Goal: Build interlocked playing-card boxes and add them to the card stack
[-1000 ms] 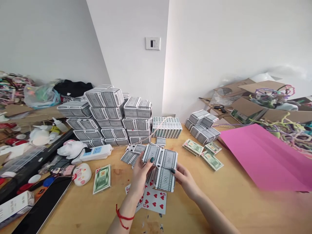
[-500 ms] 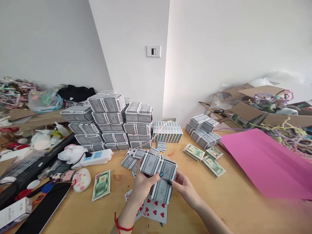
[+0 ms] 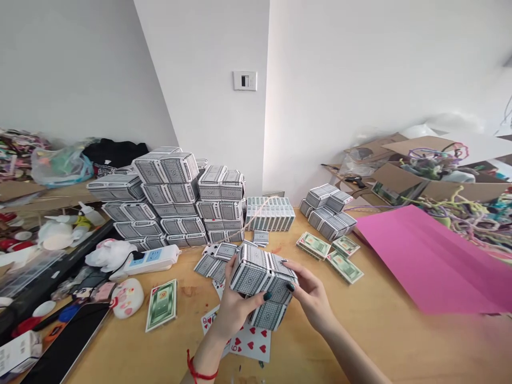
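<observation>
Between both hands I hold a block folded from playing cards point(image 3: 256, 274), made of joined cubes with grey patterned backs outward. My left hand point(image 3: 234, 309) wraps its left side, thumb across the front. My right hand point(image 3: 310, 293) grips the right side, thumb on the front and fingers on top. Beneath the block lie face-up playing cards point(image 3: 251, 344), a six of hearts among them, partly covered by my left wrist. Just behind it, loose folded cards point(image 3: 208, 264) are spread on the wooden table point(image 3: 344, 341).
Tall stacks of card blocks point(image 3: 172, 197) stand at back left, with a row of card boxes point(image 3: 270, 213) beside them. A smaller card-block pile point(image 3: 328, 210), green card packs point(image 3: 314, 245) and pink sheet point(image 3: 416, 256) lie right. A power strip point(image 3: 154, 258) and phone point(image 3: 66, 344) are left.
The block has tilted so more of its top shows. My right hand has moved up, its fingers now reaching over the top edge. The whole view has shifted slightly.
</observation>
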`<state>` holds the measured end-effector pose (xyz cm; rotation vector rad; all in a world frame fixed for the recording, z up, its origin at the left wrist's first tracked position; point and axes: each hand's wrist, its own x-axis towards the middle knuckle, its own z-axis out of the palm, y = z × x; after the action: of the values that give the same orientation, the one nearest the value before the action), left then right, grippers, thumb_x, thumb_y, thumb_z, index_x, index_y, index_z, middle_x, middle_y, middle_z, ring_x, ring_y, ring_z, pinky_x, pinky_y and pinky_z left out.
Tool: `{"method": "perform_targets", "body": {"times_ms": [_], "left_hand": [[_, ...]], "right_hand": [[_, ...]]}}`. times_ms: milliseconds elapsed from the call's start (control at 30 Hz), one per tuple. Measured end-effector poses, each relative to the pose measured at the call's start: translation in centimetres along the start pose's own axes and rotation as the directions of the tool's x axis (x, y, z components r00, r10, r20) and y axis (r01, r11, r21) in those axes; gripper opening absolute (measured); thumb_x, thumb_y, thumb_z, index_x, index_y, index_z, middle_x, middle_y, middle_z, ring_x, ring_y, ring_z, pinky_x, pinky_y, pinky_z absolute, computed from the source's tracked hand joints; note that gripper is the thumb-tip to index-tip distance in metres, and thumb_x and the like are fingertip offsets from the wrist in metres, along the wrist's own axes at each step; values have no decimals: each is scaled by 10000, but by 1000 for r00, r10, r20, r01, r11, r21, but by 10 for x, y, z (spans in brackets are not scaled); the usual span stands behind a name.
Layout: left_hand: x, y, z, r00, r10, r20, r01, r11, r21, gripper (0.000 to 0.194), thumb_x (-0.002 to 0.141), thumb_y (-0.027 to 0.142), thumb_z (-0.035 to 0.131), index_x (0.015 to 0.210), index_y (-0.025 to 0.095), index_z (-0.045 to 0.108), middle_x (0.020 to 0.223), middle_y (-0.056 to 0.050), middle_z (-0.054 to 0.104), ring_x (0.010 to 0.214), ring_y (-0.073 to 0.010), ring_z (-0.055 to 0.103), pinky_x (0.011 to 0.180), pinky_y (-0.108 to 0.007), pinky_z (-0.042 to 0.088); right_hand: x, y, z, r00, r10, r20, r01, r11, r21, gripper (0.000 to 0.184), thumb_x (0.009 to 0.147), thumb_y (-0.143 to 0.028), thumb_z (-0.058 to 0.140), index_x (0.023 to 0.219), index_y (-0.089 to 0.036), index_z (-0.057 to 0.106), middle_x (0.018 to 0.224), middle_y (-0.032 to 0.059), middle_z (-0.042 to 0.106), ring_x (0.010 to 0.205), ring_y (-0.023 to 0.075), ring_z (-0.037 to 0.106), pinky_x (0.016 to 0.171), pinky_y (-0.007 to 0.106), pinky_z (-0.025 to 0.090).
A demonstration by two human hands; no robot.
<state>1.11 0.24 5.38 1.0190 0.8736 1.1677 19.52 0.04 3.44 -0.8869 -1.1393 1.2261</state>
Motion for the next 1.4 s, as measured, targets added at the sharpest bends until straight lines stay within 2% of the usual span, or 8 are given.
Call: {"method": "perform_targets", "body": {"times_ms": [300,467,567,700,833,1033,1233,1400], "left_hand": [[-1,-5,2,1000,-14,2,14,1000,3,895,623,272,731,1348,279,207,1218,-89,552,1093,-258,534,905,-392,433],[-1,-4,7,997,-71,20,70,997,37,900,591,266,752,1332,272,242,1169,-94,584,1044,-270,563,885,-395,446],[0,-3,8,991,-112,79,111,994,23,882,603,282,741,1331,278,243,1191,-90,568,1055,-266,555,875,-392,454],[1,3,1,998,-67,10,67,998,4,624,728,415,604,1293,295,368,1309,-68,468,1186,-269,443,937,-357,394],[1,3,-4,999,-32,15,30,993,117,407,800,452,489,1170,288,527,1250,-41,520,1186,-262,423,958,-333,340],[-1,-11,11,998,-40,-46,46,990,137,271,834,458,427,874,231,569,914,-22,594,904,-213,529,828,-301,390],[-5,-18,22,989,55,-138,-28,982,186,257,830,459,427,845,226,533,934,-28,549,929,-208,488,843,-282,361],[-3,-16,20,986,94,-137,-67,980,189,235,830,430,446,835,219,547,980,-33,547,972,-206,483,867,-282,346]], "right_hand": [[0,-1,0,1000,29,4,-29,999,28,334,700,-379,683,1006,-263,619,1027,59,615,958,243,548,788,337,468],[1,-2,5,988,152,36,-153,988,18,411,669,-378,706,1045,-243,608,1088,55,622,1023,271,538,870,377,425],[1,1,5,968,252,-19,-249,964,94,386,661,-382,707,1002,-218,629,996,56,655,914,262,584,775,358,457],[1,0,5,943,331,-30,-322,933,160,324,641,-381,720,901,-197,657,852,37,668,742,211,598,642,289,452],[-2,-2,12,924,382,-17,-372,909,187,280,671,-410,684,828,-178,663,816,35,658,724,201,588,624,269,440],[-4,1,20,904,417,-93,-381,886,265,243,684,-399,661,789,-181,642,742,14,624,640,165,546,562,239,415],[-7,5,20,916,366,-166,-325,917,232,213,714,-418,617,767,-212,616,755,-4,609,671,175,533,593,250,413],[-1,11,13,915,366,-169,-308,905,295,369,771,-547,483,837,-216,630,917,15,624,771,203,556,698,295,430]]}}
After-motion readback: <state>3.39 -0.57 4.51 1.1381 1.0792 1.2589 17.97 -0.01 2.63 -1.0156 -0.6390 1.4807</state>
